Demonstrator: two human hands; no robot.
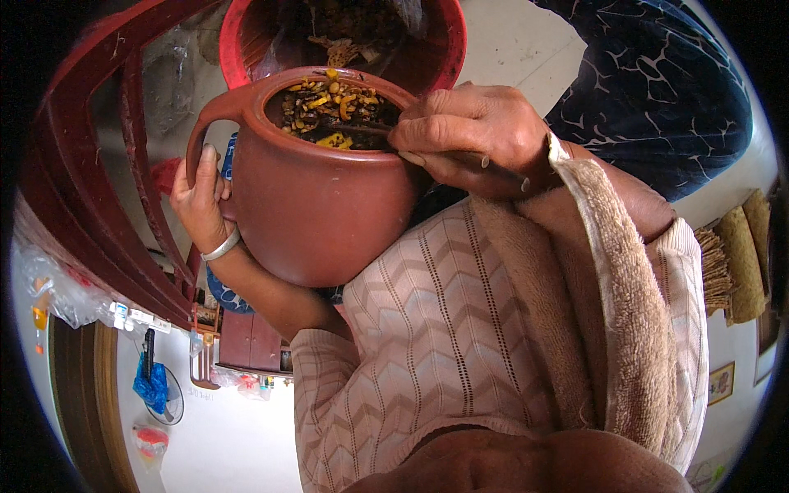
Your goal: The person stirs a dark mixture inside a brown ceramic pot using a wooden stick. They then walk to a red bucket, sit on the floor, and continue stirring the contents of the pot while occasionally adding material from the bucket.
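By the bin [455, 48]: 1 pot [320, 214], bits [339, 105] inside
Left hand [199, 201]: closed round its handle [215, 109]
Right hand [485, 127]: clenched on 2 sticks [366, 129]

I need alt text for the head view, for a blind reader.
A person's left hand holds a reddish-brown pot by its handle; the right hand holds two sticks at its dark, yellow-flecked contents. A red bucket stands beyond.

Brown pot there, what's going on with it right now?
A person's left hand holds the brown pot by its handle, while the right hand holds thin sticks that reach into the dark, yellow-flecked mixture inside. A red bucket shows just beyond the pot.
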